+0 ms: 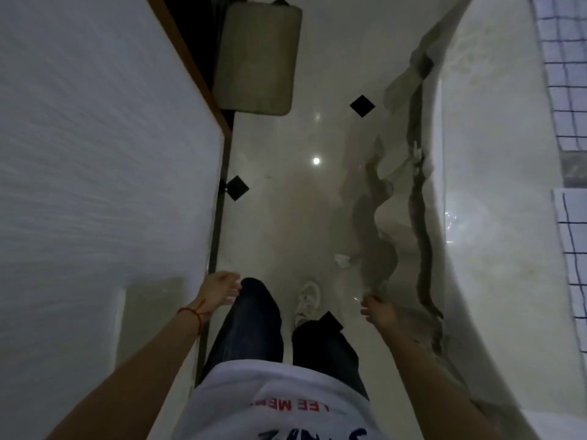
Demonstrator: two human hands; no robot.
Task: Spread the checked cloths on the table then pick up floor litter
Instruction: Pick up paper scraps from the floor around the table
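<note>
From the head camera, you stood in the aisle between a white-covered table (95,138) on your left and a round table (495,185) on your right, both arms hanging down. Your left hand (222,290) was loosely released beside your thigh, fingers relaxed and grasping nothing. Your right hand (379,312) was likewise slack, fingers pointing down, nothing in them.

The checked cloths (568,74) already lay on the round table, well out beyond your right fingers, a second one (571,236) nearer to you along the same edge. So the spreading looked finished, and you seemed to be on the litter step.

A crumpled white scrap (342,260) lay on the glossy floor (301,185), ahead of your right fingertips and slightly inward, just past your sneaker (307,301). Another pale scrap (416,150) sat farther ahead, by the round table's skirt, though it was blurred.

Your next move likely called for bending and reaching the right hand forward to pinch the nearer scrap.
</note>
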